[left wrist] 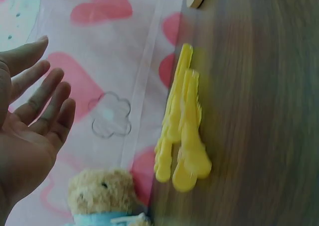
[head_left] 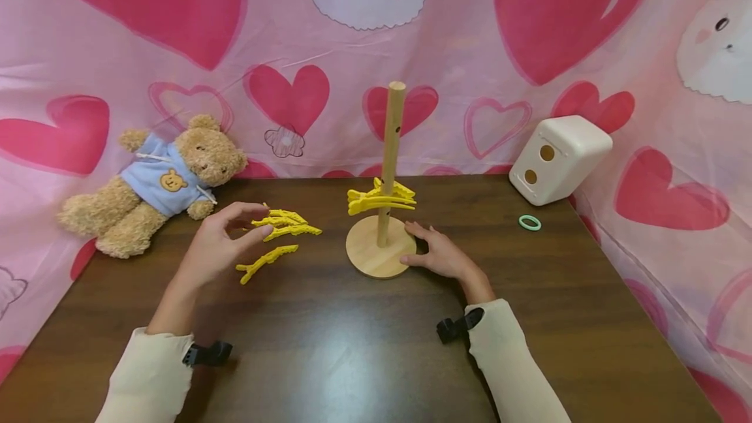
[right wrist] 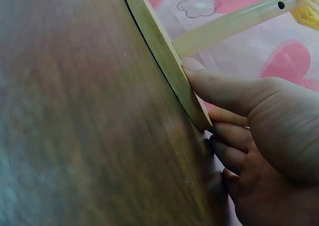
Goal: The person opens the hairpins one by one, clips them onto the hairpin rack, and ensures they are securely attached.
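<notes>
A wooden stand [head_left: 390,149] has an upright pole on a round base [head_left: 367,250]. Yellow alligator hair clips [head_left: 382,201] sit across the pole's lower part. My right hand [head_left: 442,253] grips the base's right edge, its thumb [right wrist: 219,86] on top and the other fingers around the rim. Over the table on the left hovers my left hand [head_left: 214,247], thumb and fingers apart, holding nothing. Close by it lie several more yellow hair clips [head_left: 290,230], partly hidden behind its fingers in the head view. One hair clip [head_left: 267,263] lies nearer to me; the left wrist view shows clips [left wrist: 192,136] beside the open palm.
A teddy bear [head_left: 167,181] in a blue hoodie leans against the pink heart-patterned cloth [head_left: 352,57] at back left. At back right stands a white box [head_left: 564,158] with round holes, a mint-green ring [head_left: 530,222] in front of it. The table [head_left: 329,344] is dark wood.
</notes>
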A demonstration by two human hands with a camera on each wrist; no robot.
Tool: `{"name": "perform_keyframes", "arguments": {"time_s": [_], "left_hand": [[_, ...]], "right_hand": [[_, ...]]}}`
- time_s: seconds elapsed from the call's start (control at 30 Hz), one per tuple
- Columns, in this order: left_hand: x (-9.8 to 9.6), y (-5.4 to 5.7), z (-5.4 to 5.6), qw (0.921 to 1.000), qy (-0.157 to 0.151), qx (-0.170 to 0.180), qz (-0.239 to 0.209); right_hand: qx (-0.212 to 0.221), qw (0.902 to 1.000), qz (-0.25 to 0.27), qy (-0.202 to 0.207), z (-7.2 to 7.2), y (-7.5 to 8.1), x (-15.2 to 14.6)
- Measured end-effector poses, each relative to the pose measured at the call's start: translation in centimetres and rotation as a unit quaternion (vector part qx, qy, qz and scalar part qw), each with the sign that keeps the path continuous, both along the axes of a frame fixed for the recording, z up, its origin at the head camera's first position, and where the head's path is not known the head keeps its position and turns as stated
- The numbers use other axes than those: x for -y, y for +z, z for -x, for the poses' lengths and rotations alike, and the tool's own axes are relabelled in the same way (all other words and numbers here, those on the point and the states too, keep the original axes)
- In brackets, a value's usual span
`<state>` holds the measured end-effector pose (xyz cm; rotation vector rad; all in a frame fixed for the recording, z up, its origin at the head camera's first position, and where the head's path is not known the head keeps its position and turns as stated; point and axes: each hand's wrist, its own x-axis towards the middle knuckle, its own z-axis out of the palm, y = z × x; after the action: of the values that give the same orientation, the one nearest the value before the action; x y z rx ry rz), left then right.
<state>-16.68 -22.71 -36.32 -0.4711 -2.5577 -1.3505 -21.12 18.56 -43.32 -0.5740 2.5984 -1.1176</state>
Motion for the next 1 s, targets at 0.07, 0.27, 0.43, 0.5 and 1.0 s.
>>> {"name": "perform_keyframes", "arguments": {"time_s": [0.07,0.27,0.43,0.5,1.0], "left_hand": [[0.8,-0.1,-0.4,1.0000,0.009,-0.001,-0.002],[2.5,-0.4,-0.8,0.9997,0.014,0.018,0.007],[3.0,-0.7,-0.7,0.9950,-0.018,0.091,0.038],[3.1,-0.9,-0.6,0.9923,-0.037,0.108,0.049],[4.9,-3.0,0.2,0.9759,-0.095,0.184,0.070]], "right_hand": [[-0.005,1.0000,-0.001,0.005,0.1,0.1,0.0],[-0.003,1.0000,-0.006,0.006,0.3,0.0,0.0],[-0.005,1.0000,-0.003,0.004,0.2,-0.2,0.0],[-0.008,1.0000,-0.002,0.004,0.2,-0.3,-0.1],[-0.014,0.9999,0.000,0.006,0.0,-0.1,0.0]]}}
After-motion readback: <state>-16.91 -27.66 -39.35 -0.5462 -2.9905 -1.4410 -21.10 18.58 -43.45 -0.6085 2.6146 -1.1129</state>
